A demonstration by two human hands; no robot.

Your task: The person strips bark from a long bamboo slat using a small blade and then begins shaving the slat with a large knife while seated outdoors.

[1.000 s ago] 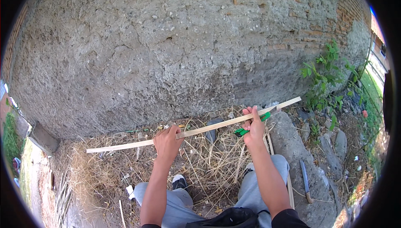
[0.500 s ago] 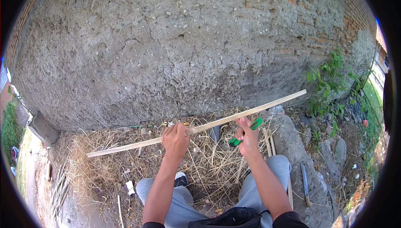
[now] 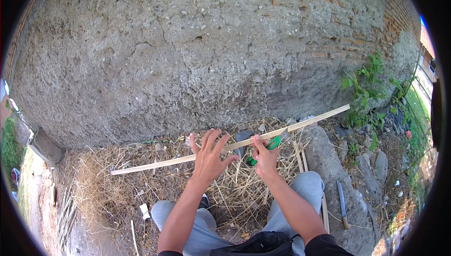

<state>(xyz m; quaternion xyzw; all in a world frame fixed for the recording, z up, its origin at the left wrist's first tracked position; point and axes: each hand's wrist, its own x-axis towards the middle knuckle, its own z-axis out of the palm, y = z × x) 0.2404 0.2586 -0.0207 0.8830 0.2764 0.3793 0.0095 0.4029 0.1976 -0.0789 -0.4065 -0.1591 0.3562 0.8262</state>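
A long, pale wooden strip point(image 3: 317, 118), which looks like split bamboo, slants across in front of me, its right end higher than its left. My left hand point(image 3: 210, 160) lies across the strip's middle with its fingers spread and stretched out; the palm hides part of the strip. In my right hand point(image 3: 267, 162) is a green utility knife point(image 3: 273, 144), gripped by curled fingers, its blade pointing up by the strip. The right thumb and index finger are up against the strip's lower edge; whether they also pinch it I cannot tell.
A rough grey wall point(image 3: 202, 59) rises just ahead. Dry shavings point(image 3: 244, 190) litter the ground between my feet. To the right, a long knife point(image 3: 343, 204) lies on a stone ledge point(image 3: 324, 150), near a leafy plant point(image 3: 369, 87). Thin sticks point(image 3: 67, 213) lie far left.
My left hand has gone from a closed grip on the strip to spread fingers, a little further right. The strip has shifted slightly right. My right hand and the utility knife have moved slightly left.
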